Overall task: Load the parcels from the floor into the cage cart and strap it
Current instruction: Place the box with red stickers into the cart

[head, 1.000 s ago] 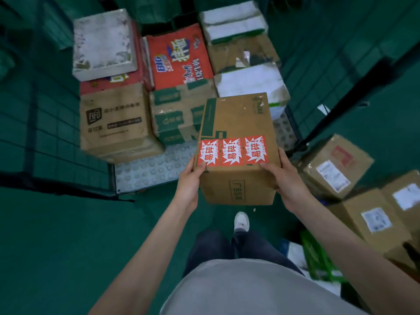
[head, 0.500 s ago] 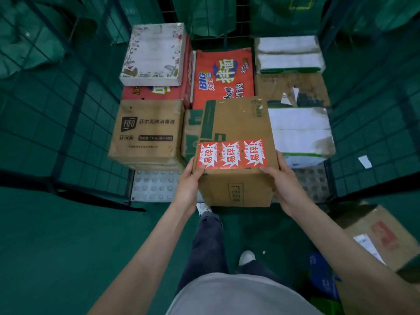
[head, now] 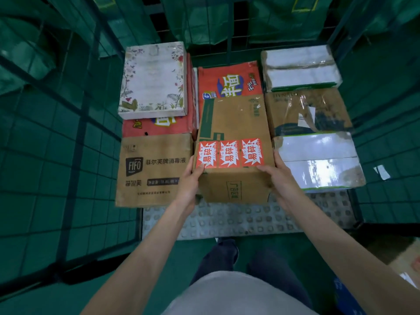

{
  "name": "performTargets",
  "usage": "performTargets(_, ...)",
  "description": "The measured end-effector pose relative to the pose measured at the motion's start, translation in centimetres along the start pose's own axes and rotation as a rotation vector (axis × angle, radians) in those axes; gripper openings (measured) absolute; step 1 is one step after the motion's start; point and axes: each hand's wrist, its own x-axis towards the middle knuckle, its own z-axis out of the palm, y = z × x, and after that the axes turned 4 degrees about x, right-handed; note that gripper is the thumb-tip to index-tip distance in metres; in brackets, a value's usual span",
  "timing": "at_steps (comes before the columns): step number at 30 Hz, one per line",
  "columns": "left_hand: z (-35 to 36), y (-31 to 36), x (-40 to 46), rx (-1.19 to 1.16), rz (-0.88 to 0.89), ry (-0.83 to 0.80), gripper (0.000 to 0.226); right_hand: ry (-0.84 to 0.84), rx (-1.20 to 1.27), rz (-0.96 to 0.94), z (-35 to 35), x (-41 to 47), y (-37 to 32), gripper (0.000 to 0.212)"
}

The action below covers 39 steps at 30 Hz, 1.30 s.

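Cage cart (head: 75,142), wire mesh, at 9 and 3 o'clock. Left hand (head: 189,178) and right hand (head: 280,178) — each grip clamped on a lower side edge — hold the cardboard parcel (head: 234,133) at centre, between stacked boxes. Stiff, matte, rectangular; red stickers suggest fragile contents — support the base.

Carried box (head: 234,142) now sits farther in over the cage cart (head: 227,220) floor, in the middle gap between FIFO carton (head: 154,169) and white parcel (head: 318,162); person stepped closer.
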Motion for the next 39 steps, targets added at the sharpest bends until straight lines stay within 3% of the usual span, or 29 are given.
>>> performTargets(3,0.1,1.7,2.7,-0.019,-0.047,-0.028,0.028,-0.011,0.026,0.040,0.5,3.6,-1.5,0.056)
performTargets(6,0.9,2.9,4.8,-0.047,-0.068,-0.010,0.043,-0.027,0.045,0.064,0.5,6.5,-2.6,0.060)
performTargets(24,4.8,8.6,22.7,-0.027,0.109,0.088,0.046,-0.121,-0.001,0.032,2.1,24.8,-10.8,0.070)
performTargets(28,4.1,8.2,26.7,0.015,0.104,0.132,0.037,-0.106,-0.030,0.022,3.4,28.7,-10.5,0.076)
performTargets(33,2.9,5.9,29.8,0.145,0.070,0.151,0.046,-0.089,-0.168,-0.002,4.0,32.7,-7.9,0.074)
performTargets(39,2.9,3.7,31.6,0.321,-0.031,0.153,0.058,0.005,-0.339,0.095,3.2,34.3,-3.5,0.075)
